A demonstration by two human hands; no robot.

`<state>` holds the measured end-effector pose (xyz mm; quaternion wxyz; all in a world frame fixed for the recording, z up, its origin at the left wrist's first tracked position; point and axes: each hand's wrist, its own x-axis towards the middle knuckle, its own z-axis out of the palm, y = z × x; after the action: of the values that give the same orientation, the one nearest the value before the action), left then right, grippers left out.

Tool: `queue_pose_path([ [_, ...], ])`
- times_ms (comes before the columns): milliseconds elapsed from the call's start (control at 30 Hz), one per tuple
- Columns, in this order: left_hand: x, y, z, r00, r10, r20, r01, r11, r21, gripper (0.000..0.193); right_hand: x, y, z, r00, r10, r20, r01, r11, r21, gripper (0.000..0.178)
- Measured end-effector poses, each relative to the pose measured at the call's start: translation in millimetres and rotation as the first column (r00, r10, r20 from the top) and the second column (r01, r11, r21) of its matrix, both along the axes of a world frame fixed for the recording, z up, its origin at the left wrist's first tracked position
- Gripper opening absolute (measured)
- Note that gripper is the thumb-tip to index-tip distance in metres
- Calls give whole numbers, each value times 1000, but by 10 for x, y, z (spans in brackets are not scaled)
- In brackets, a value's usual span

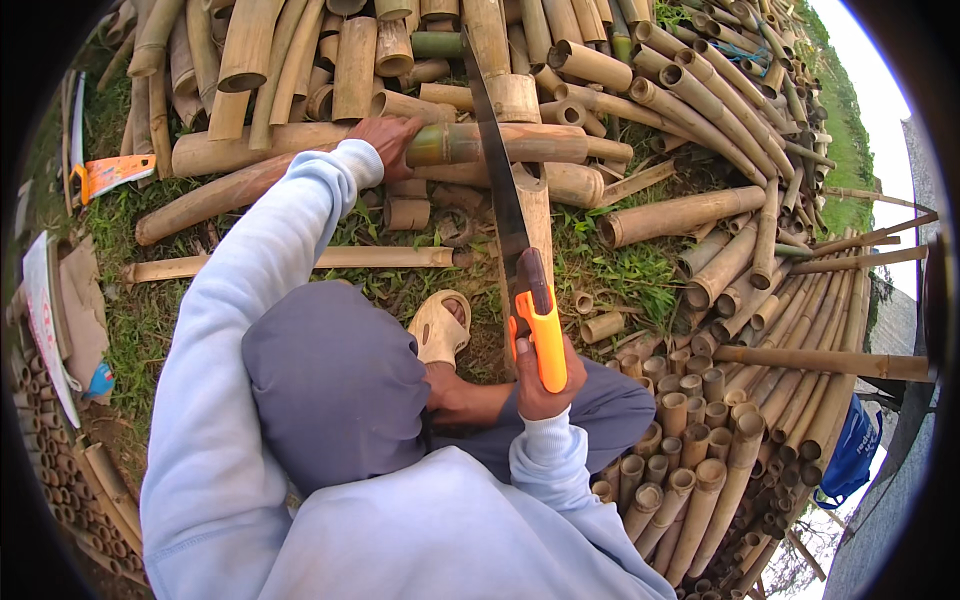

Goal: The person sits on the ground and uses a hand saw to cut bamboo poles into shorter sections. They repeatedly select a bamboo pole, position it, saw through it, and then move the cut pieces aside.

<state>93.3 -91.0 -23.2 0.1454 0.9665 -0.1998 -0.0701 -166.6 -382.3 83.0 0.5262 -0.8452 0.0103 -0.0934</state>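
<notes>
So: my right hand [540,385] has its fingers [527,392] wrapped tight round the orange handle [541,335] of the pull saw [505,200]. The blade runs up and away from me, its far part lying across the bamboo pole [480,143]. My left hand [388,135] is pressed flat-ish on top of that same pole just left of the blade, fingers curled over it, pinning it down.

The pole lies crosswise on other bamboo, well in front of my sandalled foot [440,325], with the green-tinted part right by my left hand. It bridges the pile rather than sitting on a bench, so I judge it can roll or bounce under the stroke.

Handling, as I read it: bamboo is stiff, hollow, light for its length, with a smooth hard skin that is probably slick. Round section, so it wants to turn. Best hold looks like where my left hand already is, close beside the cut, palm weight on top. Cut ends likely splinter, so keep fingertips off the rim.

The saw looks light, with a thin blade that may flex if pushed sideways.

Around me: stacked cut bamboo lengths [690,400] to the right, a big heap of poles [700,110] ahead, grass [620,275] between, a second orange-handled saw [105,172] lying far left.
</notes>
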Motion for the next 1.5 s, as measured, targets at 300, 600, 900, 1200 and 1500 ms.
queue_pose_path([
  [300, -18, 10, 9, 1000, 4, -8, -4, 999, 34, 65, -100, 20, 32, 992, 70, -103, -79, 993, -86, 26],
  [600, -68, -34, 107, 1000, 20, 0, -20, 999, 43, 66, 43, 188, 85, 987, 47, -154, -61, 994, -86, 24],
  [900, -13, -82, 8, 999, 20, -26, -18, 997, 69, 66, 349, 276, -23, 998, 12, -67, -13, 1000, -16, 11],
  [1200, -10, 12, 72, 999, 27, -42, -24, 996, 82, 66, -382, 173, 185, 997, 38, -71, -49, 987, -156, 32],
  [1500, -28, -33, 130, 999, 9, -40, -6, 997, 76, 62, 413, 400, -64, 995, 47, -93, -49, 999, -20, 10],
])
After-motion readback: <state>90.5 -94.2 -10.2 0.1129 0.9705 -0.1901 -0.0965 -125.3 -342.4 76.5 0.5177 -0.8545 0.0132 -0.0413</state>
